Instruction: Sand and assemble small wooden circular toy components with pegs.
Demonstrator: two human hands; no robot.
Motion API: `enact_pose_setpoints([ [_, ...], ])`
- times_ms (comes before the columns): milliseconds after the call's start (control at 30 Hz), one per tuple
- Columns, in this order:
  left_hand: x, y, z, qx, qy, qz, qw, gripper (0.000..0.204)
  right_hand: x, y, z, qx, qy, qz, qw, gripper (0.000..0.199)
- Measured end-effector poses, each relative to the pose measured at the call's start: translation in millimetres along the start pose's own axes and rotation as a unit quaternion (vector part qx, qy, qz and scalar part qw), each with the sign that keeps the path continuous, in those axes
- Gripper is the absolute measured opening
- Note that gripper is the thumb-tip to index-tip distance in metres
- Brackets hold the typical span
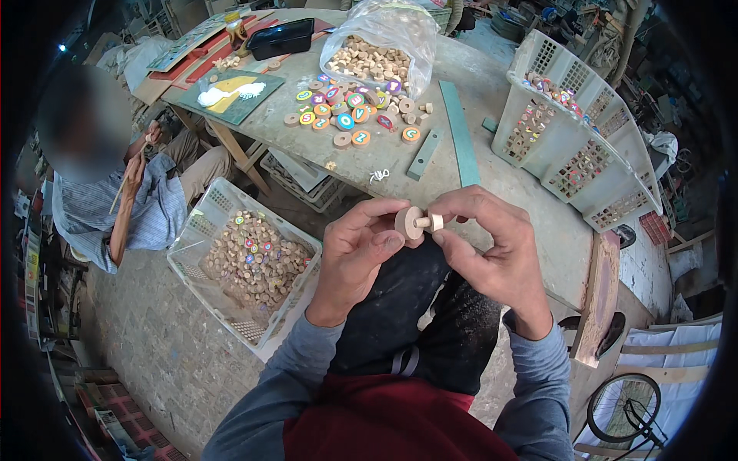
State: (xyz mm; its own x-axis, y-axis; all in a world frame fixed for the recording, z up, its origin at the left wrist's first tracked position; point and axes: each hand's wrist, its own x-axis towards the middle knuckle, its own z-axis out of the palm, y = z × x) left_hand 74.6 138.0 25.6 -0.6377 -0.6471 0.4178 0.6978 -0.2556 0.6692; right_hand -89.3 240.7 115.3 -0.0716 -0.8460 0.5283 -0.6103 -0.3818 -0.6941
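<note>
At a cluttered workshop table (307, 144), a co-worker (115, 203) in a blue checked shirt sits at far left, both hands raised, a thin stick (118, 191) in one of them. On the paved floor just beside, a pale plastic basket (249, 330) holds a heap of small wooden pieces, a few with coloured faces among them. Above it, on the table's near corner, lies a green board (269, 81) smeared with yellow and white; behind it are a lidded jar (235, 32) and a black tray (280, 38). Toward the middle, the worker's left hand (350, 257) pinches a plain wooden disc (404, 223) between thumb and fingers, held above the lap in front of the table's edge. Coloured lettered discs (346, 121) lie scattered beyond, at the mouth of a clear plastic bag (419, 34) filled with wooden pegs. The right hand (496, 246) grips a small wooden peg (437, 222) by its head, thumb against fingertips, its stem pointing at the disc's centre; I cannot tell how far it goes in. Past the hands lie a short green bar (424, 155) and a long green strip (460, 134). A tall white crate (636, 196) of coloured pieces stands at right, and a spoked wheel (632, 407) shows low in the corner.
</note>
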Motion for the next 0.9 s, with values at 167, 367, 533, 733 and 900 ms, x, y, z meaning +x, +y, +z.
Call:
enact_pose_setpoints([
  [167,-1,0,0,0.057,-0.004,0.007,0.998,0.037,0,1,0,-0.025,0.007,-0.035,0.999,0.027],
  [367,-2,1,-2,0.104,-0.011,0.018,0.994,0.037,0,-2,2,-0.078,0.015,-0.061,0.995,0.027],
  [533,-2,5,1,0.177,0.001,0.046,0.983,0.037,1,-3,5,-0.117,0.015,-0.082,0.990,0.026],
  [733,0,12,4,0.233,-0.003,0.080,0.969,0.036,1,-2,8,-0.112,0.020,-0.099,0.989,0.026],
  [900,1,16,6,0.257,-0.011,0.091,0.962,0.035,1,0,9,-0.096,0.015,-0.084,0.992,0.026],
])
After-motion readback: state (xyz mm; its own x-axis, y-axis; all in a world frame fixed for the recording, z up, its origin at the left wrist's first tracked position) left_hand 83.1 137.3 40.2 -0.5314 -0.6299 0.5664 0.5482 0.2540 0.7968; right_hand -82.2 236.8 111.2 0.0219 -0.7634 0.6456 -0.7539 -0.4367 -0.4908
